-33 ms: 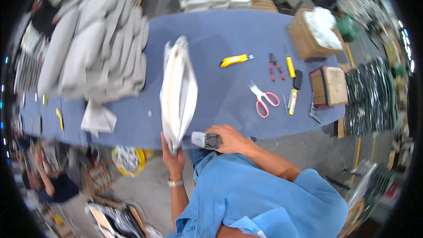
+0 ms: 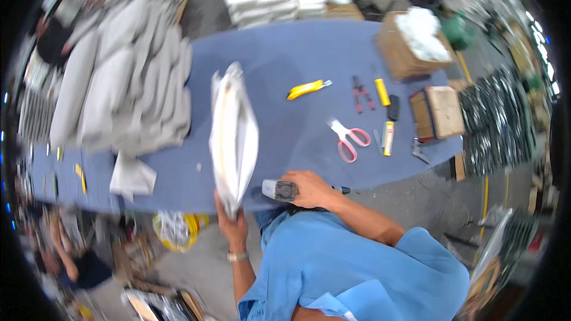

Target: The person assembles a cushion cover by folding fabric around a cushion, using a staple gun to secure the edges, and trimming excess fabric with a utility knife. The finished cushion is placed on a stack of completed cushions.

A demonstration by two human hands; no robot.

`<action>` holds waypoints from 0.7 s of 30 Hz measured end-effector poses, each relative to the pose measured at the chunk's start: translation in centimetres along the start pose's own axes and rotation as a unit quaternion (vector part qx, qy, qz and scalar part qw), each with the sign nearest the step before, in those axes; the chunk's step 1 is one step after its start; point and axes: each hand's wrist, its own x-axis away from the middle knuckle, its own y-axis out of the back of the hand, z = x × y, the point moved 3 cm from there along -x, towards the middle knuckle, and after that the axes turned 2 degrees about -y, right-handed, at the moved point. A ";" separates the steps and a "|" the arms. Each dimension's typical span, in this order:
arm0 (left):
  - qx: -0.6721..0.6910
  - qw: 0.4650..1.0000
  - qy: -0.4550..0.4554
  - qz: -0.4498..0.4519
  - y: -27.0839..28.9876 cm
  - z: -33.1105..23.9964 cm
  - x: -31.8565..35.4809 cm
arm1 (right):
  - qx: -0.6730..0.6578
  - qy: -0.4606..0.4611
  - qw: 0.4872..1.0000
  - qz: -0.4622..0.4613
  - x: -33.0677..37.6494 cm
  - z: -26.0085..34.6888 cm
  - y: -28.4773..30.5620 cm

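My left hand [image 2: 232,226] is closed on the near end of a pale fabric-covered panel [image 2: 242,142]. The panel stands on its narrow edge at the table's front, its cloth sides gaping apart around a yellowish strip. My right hand [image 2: 312,189] is wrapped around a grey and black air staple gun [image 2: 279,190], just right of the panel's near end and apart from it. Part of its grip is hidden by my fingers, and a dark fitting [image 2: 341,190] shows behind the hand. Scissors [image 2: 348,140] with pink-red handles lie beyond my right hand.
The blue table [image 2: 267,47] carries a tall pile of grey covered pieces [image 2: 122,77] at left. A yellow utility knife [image 2: 308,89], red-handled pliers [image 2: 362,93], a yellow-handled tool [image 2: 382,91] and a carton [image 2: 410,50] of white stuffing lie right. Another person [image 2: 74,261] is at lower left.
The whole view has shifted slightly, with the table things sitting a little lower and further left. Both hands keep their holds.
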 end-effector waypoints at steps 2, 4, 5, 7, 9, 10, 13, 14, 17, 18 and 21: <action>0.021 0.999 0.016 0.025 -0.6 -0.9 -0.3 | 0.059 -0.078 0.993 -0.072 0.4 -4.1 0.7; -0.040 0.998 -0.031 0.025 -1.7 -3.4 -1.2 | 0.068 -0.170 0.979 -0.087 -0.8 -7.6 2.7; -0.059 0.997 -0.046 0.031 -2.1 -3.9 -1.0 | 0.034 -0.135 0.980 -0.140 -1.4 -10.2 2.2; -0.071 0.997 -0.037 0.020 -3.2 -3.3 -0.2 | -0.017 -0.053 0.975 -0.215 -2.9 -11.1 2.9; -0.060 0.998 0.026 0.008 -3.1 -2.5 1.0 | -0.084 0.035 0.963 -0.253 -4.9 -7.2 4.6; -0.057 0.998 0.006 0.016 -3.2 -2.5 1.0 | -0.086 0.051 0.955 -0.280 -6.3 -5.4 5.5; -0.080 0.995 -0.033 0.047 -4.5 -1.6 1.1 | -0.067 0.060 0.937 -0.336 -13.3 -6.0 7.0; -0.096 0.993 -0.045 0.047 -4.7 -1.1 1.0 | -0.053 0.024 0.933 -0.355 -15.1 -6.0 7.4; -0.122 0.986 -0.084 0.075 -3.9 -2.4 0.6 | -0.168 -0.054 0.934 -0.312 -18.2 -7.1 9.6; -0.125 0.986 -0.073 0.083 -3.3 -2.5 0.4 | -0.156 -0.035 0.923 -0.351 -18.4 -8.2 9.5; -0.110 0.989 -0.036 0.094 -1.4 -3.2 1.2 | -0.165 -0.022 0.933 -0.319 -16.6 -8.3 8.4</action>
